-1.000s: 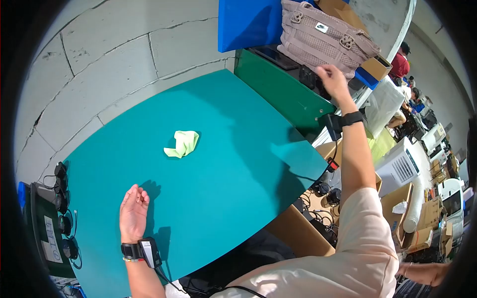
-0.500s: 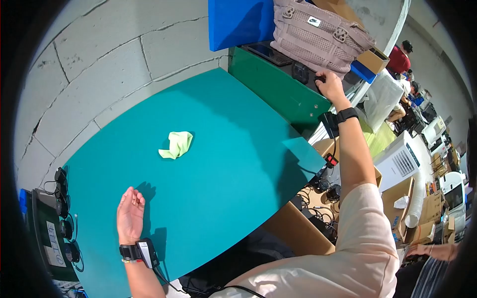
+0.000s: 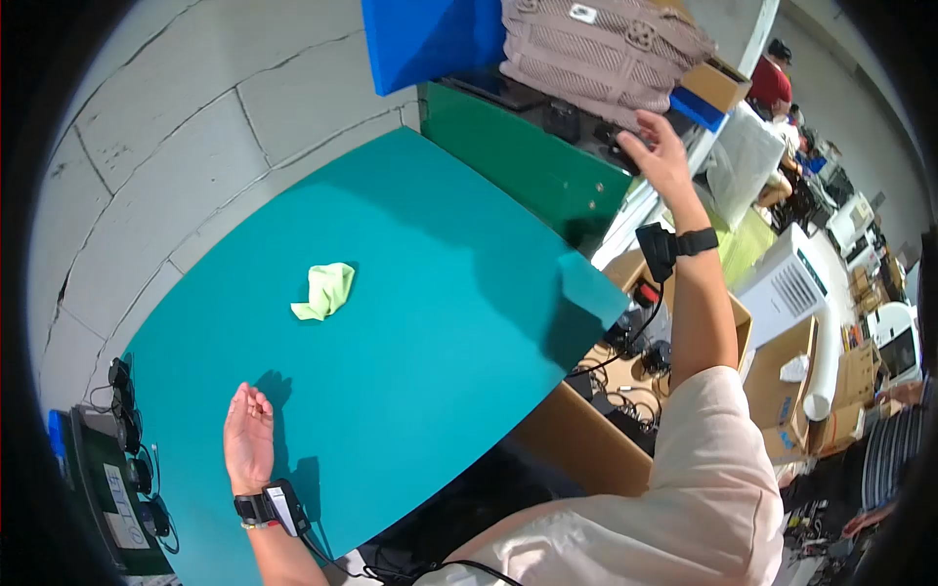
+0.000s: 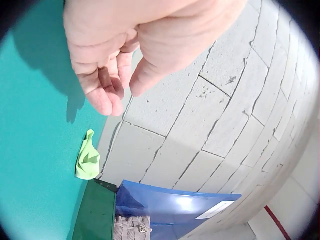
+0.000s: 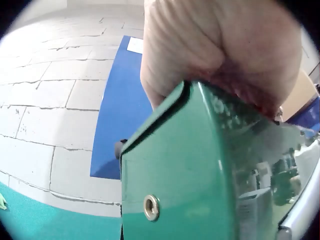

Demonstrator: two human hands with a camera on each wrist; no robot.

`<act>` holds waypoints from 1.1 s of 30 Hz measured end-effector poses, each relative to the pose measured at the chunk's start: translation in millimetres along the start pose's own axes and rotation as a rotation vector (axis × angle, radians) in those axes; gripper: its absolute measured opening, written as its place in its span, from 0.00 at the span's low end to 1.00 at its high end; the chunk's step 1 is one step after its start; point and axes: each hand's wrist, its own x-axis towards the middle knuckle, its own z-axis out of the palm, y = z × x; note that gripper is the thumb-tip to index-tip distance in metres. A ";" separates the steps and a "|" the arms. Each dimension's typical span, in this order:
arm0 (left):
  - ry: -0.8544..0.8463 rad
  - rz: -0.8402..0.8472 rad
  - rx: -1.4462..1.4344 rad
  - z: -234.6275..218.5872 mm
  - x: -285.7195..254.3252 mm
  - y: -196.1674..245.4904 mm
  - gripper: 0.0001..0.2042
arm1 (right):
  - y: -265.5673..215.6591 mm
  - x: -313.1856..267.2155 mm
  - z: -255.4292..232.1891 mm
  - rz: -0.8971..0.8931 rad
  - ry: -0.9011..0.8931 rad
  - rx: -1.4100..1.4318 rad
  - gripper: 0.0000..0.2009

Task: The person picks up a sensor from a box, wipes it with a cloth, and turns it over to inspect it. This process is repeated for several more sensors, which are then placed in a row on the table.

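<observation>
My right hand is over the dark top of a green cabinet at the back right, thumb and forefinger spread apart. Close to its fingertips lies a small black object; a second black object lies farther left. In the right wrist view the cabinet's corner hides the fingertips. My left hand holds nothing above the teal table, palm turned inward and fingers loosely bent. Beyond it a crumpled light-green cloth lies on the table, seen also past the fingers in the left wrist view.
A pinkish bag and a blue panel stand on the cabinet. Several black cabled devices line the table's left edge beside a dark bin. An open carton of cables sits at right. A block wall borders the table.
My right hand has moved right along the cabinet top, away from the left black object, and its fingers have spread. The head view has shifted; the left hand and cloth keep their places.
</observation>
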 end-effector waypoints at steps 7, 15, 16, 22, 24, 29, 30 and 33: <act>-0.020 -0.079 -0.069 -13.7 6.9 3.0 0.11 | 112.3 -132.4 -78.4 0.661 -0.231 0.053 0.15; -0.005 -0.078 -0.055 -32.8 16.6 6.4 0.13 | 247.1 -396.6 -123.0 1.208 -0.997 -0.455 0.15; 0.024 -0.075 -0.081 -30.5 16.2 7.1 0.13 | 252.5 -414.9 -128.8 1.216 -1.001 -0.394 0.16; -0.113 -0.111 -0.106 -56.1 22.1 15.8 0.14 | 249.1 -425.1 -130.1 1.248 -0.819 -0.211 0.24; -0.063 -0.076 -0.070 -57.5 21.3 17.1 0.14 | 274.6 -416.0 -135.3 1.227 -0.784 -0.244 0.22; 0.037 -0.006 -0.021 -74.7 18.1 19.0 0.19 | 377.4 -440.5 -114.8 1.088 -0.437 -0.431 0.12; 0.191 0.042 0.051 -63.5 15.5 15.9 0.20 | 385.4 -442.0 -109.1 0.911 -0.431 -0.554 0.14; 0.011 0.020 0.025 -100.9 16.4 19.4 0.21 | 363.2 -416.8 -84.5 1.034 -0.416 -0.575 0.41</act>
